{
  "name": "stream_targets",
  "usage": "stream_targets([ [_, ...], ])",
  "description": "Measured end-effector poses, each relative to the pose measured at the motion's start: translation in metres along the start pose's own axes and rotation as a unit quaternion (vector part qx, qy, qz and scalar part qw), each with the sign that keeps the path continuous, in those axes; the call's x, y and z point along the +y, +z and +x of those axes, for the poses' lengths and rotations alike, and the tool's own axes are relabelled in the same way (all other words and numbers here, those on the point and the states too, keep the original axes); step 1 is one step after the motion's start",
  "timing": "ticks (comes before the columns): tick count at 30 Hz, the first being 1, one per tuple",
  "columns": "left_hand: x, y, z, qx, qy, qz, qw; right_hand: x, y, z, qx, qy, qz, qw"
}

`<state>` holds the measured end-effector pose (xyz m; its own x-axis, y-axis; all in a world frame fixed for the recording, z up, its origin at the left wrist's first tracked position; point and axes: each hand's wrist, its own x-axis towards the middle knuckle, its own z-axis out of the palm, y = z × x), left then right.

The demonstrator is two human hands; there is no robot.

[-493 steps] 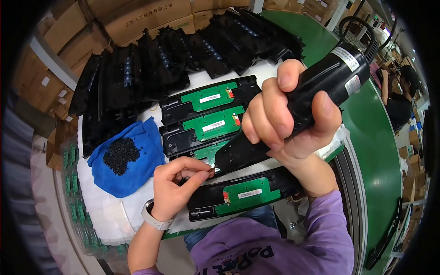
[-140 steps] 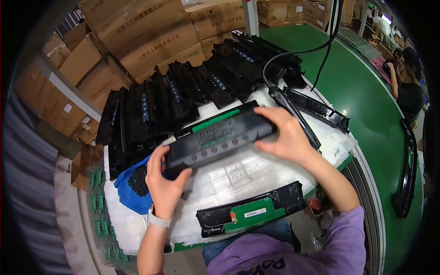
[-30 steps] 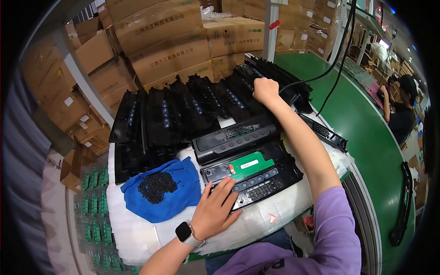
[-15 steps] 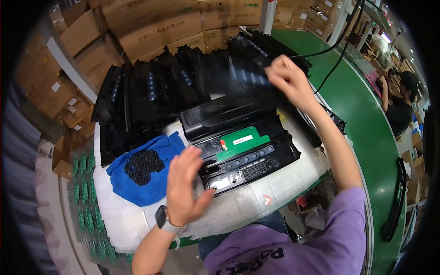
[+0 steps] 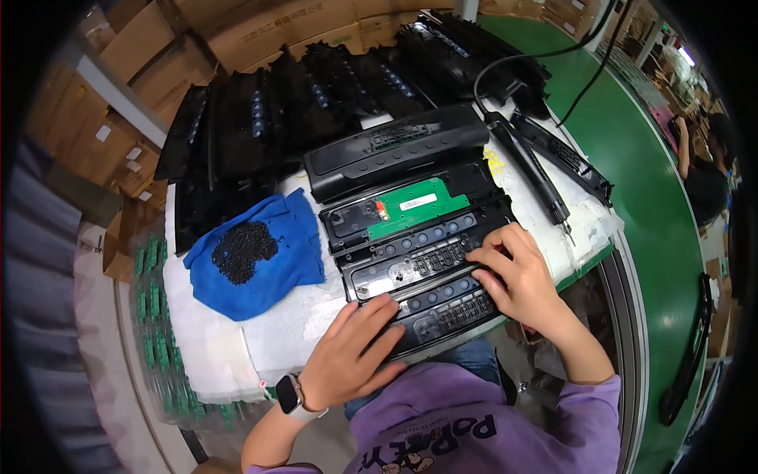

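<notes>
A black plastic panel with a row of round grey-blue buttons lies at the table's near edge. My left hand rests on its left end, fingers spread. My right hand is closed on its upper right edge, thumb and fingers bent. Just beyond, touching or nearly so, lies a similar black housing with a green circuit board in its upper part. A black cover stands behind that housing. Left of them, a blue cloth carries a pile of small black screws.
A corded electric screwdriver lies at the right, near a narrow black part and yellow bits. Several black panels line the back, before cardboard boxes. Green boards hang or stand left. Another person works far right.
My right hand has come down from the back with a black panel, which now lies at the near edge. My left hand has lowered onto it. The screwdriver shows now.
</notes>
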<state>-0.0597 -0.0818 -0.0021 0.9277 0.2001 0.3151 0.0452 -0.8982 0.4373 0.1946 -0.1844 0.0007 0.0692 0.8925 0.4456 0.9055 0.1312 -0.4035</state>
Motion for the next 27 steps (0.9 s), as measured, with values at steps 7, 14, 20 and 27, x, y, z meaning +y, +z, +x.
stream_targets([
  [7, 0.001, -0.011, -0.031, 0.116, -0.036, -0.038, 0.992, -0.040, 0.004, 0.017, -0.022, 0.018, -0.037, 0.999],
  [14, -0.024, -0.065, -0.150, 0.474, -0.275, 0.157, 0.822, -0.106, 0.025, 0.020, 0.027, -0.036, 0.092, 0.995],
  [20, -0.111, -0.076, -0.364, 0.422, -0.518, 0.382, 0.638, -0.164, 0.090, 0.034, -0.062, -0.188, 0.166, 0.966],
  [27, -0.196, -0.062, -0.409, 0.264, -0.622, 0.355, 0.646, -0.198, 0.131, 0.048, -0.091, -0.222, 0.116, 0.964],
])
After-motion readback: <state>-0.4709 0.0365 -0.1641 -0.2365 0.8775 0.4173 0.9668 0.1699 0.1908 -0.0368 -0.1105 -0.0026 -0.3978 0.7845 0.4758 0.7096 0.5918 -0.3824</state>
